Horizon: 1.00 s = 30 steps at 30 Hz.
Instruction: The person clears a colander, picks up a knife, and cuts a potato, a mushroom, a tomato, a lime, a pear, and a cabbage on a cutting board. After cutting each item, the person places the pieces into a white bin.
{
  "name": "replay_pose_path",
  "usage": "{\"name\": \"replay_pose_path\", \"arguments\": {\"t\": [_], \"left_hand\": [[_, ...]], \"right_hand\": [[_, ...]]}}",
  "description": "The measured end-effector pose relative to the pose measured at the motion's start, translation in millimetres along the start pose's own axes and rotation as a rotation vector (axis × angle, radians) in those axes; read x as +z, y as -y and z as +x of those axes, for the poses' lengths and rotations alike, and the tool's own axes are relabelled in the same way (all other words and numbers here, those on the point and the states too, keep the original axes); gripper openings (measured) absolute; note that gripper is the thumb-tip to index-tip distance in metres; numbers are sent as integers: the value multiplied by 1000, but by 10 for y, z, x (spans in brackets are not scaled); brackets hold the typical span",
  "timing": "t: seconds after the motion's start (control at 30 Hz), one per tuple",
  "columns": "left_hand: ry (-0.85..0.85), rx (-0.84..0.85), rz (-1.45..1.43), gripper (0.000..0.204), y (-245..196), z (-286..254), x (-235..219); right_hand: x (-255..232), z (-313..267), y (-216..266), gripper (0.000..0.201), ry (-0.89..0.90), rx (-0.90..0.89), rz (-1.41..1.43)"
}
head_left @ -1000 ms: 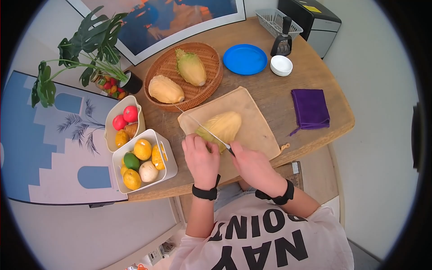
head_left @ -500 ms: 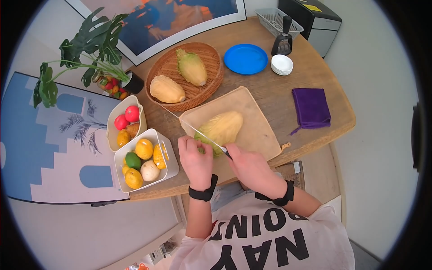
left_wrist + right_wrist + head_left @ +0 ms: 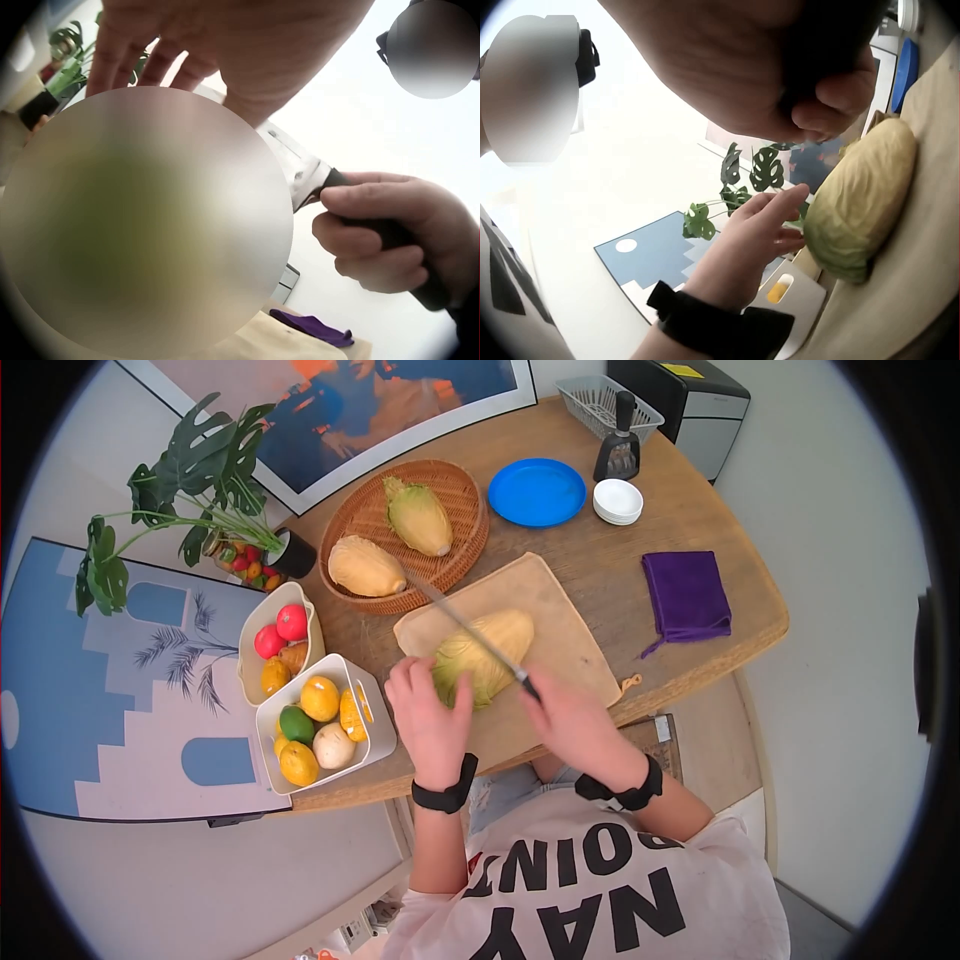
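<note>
A napa cabbage (image 3: 508, 628), pale yellow with a green leafy end, lies on a beige cutting board (image 3: 565, 622). My right hand (image 3: 578, 725) grips the black handle (image 3: 386, 231) of a kitchen knife. The knife blade (image 3: 447, 605) passes slantwise over the cabbage in the head view, its tip toward the basket. Beside the cabbage's green end is my left hand (image 3: 428, 712), fingers spread and holding nothing. From the right wrist side, the left fingertips (image 3: 799, 196) reach toward that green end. A blurred disc hides much of the left wrist view.
A wicker basket (image 3: 468, 535) behind the board holds two more cabbages. Left of the board stand a white bin (image 3: 375, 745) and a cream bin (image 3: 318, 635) with fruit and vegetables. A blue plate (image 3: 537, 492), white bowls (image 3: 618, 500) and a purple cloth (image 3: 686, 595) lie further right.
My left hand has uncurled its fingers and drawn slightly left off the cabbage's green end. The knife, still in my right hand, has turned and now crosses nearer the cabbage's middle.
</note>
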<state>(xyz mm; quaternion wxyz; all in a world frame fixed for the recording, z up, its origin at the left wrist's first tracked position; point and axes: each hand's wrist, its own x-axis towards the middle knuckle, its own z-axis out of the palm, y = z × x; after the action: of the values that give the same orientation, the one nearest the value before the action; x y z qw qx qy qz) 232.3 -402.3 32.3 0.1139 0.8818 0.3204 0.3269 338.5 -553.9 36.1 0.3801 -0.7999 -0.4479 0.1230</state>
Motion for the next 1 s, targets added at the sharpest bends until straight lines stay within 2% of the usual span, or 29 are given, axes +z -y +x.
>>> {"name": "replay_pose_path", "arguments": {"t": [0.07,0.1,0.2,0.3,0.4,0.5,0.6,0.7,0.87,1.0], "left_hand": [[124,116,54,59,-106,60,-28],[184,179,79,68,-138,93,-22],[436,196,134,81,-125,171,183],[584,329,106,82,-120,354,66],[477,562,202,74,7,416,91],[376,510,23,57,-128,447,40],[285,357,-20,35,-140,383,246],[211,273,-17,23,-218,310,382],[167,264,-47,22,-217,285,390],[173,259,-66,21,-198,272,386]], "right_hand": [[-56,49,-172,22,-97,71,-55],[-82,68,-266,23,-77,112,-93],[-135,55,-557,26,-64,204,-147],[-169,-9,-597,27,-35,241,-162],[-244,-20,-550,24,-6,228,-160],[-341,-8,-408,22,-18,193,-110],[-358,18,-315,20,10,201,-136],[-214,-10,-512,18,29,171,-153],[-310,10,-343,18,-3,197,-135],[-196,-9,-462,18,44,167,-179]]}}
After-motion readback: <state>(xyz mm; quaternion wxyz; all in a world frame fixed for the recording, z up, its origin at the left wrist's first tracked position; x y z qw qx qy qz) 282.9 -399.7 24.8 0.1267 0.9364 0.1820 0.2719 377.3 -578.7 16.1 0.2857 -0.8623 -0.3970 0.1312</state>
